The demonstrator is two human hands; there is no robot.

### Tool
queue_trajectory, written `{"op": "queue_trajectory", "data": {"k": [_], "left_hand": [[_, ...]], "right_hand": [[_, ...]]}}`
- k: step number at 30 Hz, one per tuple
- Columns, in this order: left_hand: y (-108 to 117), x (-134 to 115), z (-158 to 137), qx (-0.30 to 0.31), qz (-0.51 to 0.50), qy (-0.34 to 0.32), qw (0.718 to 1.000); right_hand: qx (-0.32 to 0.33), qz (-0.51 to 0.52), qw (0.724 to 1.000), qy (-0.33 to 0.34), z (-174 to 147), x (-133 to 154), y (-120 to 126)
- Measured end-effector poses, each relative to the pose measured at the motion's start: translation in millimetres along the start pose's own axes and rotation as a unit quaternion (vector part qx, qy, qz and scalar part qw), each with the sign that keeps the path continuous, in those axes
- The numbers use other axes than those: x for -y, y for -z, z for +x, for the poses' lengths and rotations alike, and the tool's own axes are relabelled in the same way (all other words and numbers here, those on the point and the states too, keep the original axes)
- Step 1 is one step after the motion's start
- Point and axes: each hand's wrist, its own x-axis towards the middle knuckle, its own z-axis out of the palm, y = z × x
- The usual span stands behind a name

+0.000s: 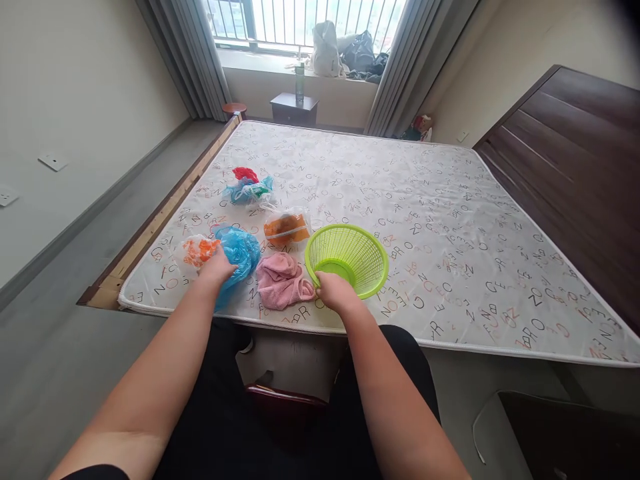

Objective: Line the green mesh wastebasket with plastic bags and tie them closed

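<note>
Green plastic, the basket [369,263] sat at one o'clock on the mattress [440,227], right hand [336,291] gripping its rim [387,263], probably for steadiness, while the left hand [215,265] pinched a blue bag [240,250] at eleven.

Lime-green basket [364,257], lattice-patterned, centre of frame. Plain pink cloth [281,280], lower centre. Translucent blue plastic bag [243,252], left of centre; orange-and-white bag [194,251] farther left. Orange packet [287,229], pale stripe, near centre. White mattress [425,200], scattered dark and orange letters.
</note>
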Motion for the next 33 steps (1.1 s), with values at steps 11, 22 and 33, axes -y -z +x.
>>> {"op": "queue_trajectory", "data": {"k": [11, 22, 33], "left_hand": [[-14.6, -86.8, -53.1, -0.106, -0.253, -0.197, 0.941], [-22.7, -105.0, -116.6, 0.176, -0.295, -0.512, 0.787], [1.0, -82.6, -47.9, 0.294, -0.426, 0.004, 0.856]], "right_hand": [[-0.252, 0.205, 0.944, 0.059, 2.9, 23.0, 9.7], [-0.089, 0.67, 0.736, 0.029, 13.6, 33.9, -6.2], [-0.154, 0.55, 0.815, 0.091, 6.7, 37.2, 3.1]]}}
